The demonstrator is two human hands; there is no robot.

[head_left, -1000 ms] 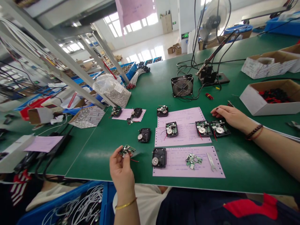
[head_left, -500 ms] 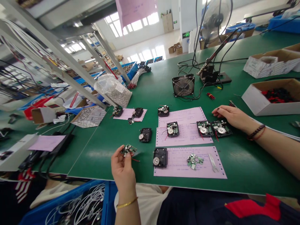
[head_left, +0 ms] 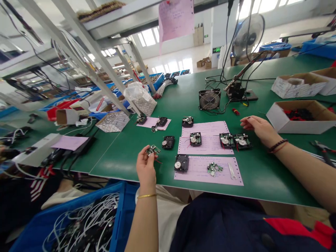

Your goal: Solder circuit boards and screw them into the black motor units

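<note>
My left hand (head_left: pixel 147 168) pinches a small green circuit board (head_left: pixel 153 150) with a red wire, just above the table's front part. A black square casing with a silver disc (head_left: pixel 168 142) lies to the board's right. Another black casing (head_left: pixel 181 163) sits on the front pink sheet (head_left: pixel 195 175), along with a loose circuit board (head_left: pixel 214 168) and an open-end wrench (head_left: pixel 232 171). My right hand (head_left: pixel 258 127) is behind and right of two casings fitted with boards (head_left: pixel 227 140). Its fingers are bent close together, and whatever they hold, if anything, is hidden.
A square fan (head_left: pixel 209 99) and a soldering iron stand (head_left: pixel 236 92) are at the back. White boxes (head_left: pixel 299 126) line the right side, with pliers (head_left: pixel 324 150) nearby. Left are a bag of small parts (head_left: pixel 140 99) and metal shelf posts. A blue crate (head_left: pixel 122 210) of cables sits below.
The camera view has tilted up and turned left. My left hand, still pinching the circuit board, is a little closer to the black casing. The right hand has shifted slightly away from the fitted casings.
</note>
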